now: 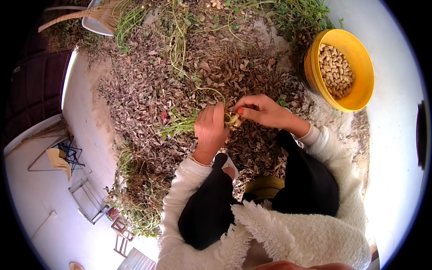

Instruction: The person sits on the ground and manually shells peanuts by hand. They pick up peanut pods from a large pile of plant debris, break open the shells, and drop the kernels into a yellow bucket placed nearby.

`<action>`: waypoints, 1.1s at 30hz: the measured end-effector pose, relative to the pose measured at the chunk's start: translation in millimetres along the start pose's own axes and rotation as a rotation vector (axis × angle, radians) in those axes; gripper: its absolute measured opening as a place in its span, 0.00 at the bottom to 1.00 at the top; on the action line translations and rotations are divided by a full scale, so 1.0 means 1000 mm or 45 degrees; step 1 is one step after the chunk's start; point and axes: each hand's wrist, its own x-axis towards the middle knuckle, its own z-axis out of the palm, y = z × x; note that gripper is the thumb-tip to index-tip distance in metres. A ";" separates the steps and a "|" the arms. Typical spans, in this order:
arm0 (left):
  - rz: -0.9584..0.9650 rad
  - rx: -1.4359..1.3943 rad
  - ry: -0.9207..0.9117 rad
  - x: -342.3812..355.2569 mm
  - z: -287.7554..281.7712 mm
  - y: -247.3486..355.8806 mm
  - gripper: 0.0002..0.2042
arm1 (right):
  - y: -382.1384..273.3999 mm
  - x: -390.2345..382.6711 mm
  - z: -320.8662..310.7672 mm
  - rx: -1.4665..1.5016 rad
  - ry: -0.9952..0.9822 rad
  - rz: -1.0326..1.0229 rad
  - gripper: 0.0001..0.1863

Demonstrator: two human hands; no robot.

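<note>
My left hand (210, 128) is closed round the stems of a peanut plant (180, 125), whose green leafy end sticks out to the left. At the root end, just right of that fist, hangs a small cluster of pale peanuts (235, 120). My right hand (261, 111) meets the cluster from the right, thumb and fingers pinched at the pods; the exact pod between the fingertips is partly hidden. Both hands are held over dry leaf litter (180, 94), in front of my knees.
At the upper right stands a yellow bucket (364, 72) with many peanuts inside. Pulled plants lie in heaps at the lower left (141, 202) and top right (301, 15). A straw broom (112, 15) rests by a white basin (92, 24). A white wall (396, 135) runs along the right.
</note>
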 end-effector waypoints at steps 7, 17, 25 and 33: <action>0.044 -0.019 -0.058 0.003 -0.003 0.006 0.21 | 0.005 0.001 -0.005 -0.139 0.024 -0.018 0.07; -0.009 0.014 -0.197 -0.004 0.009 0.008 0.11 | 0.020 0.008 -0.003 -0.516 0.272 -0.112 0.06; -0.066 -0.068 -0.059 -0.008 0.001 0.004 0.19 | 0.028 0.005 -0.031 0.084 0.127 0.157 0.09; -0.054 0.025 -0.073 -0.012 0.012 -0.001 0.20 | 0.013 0.010 -0.005 0.368 -0.077 0.380 0.16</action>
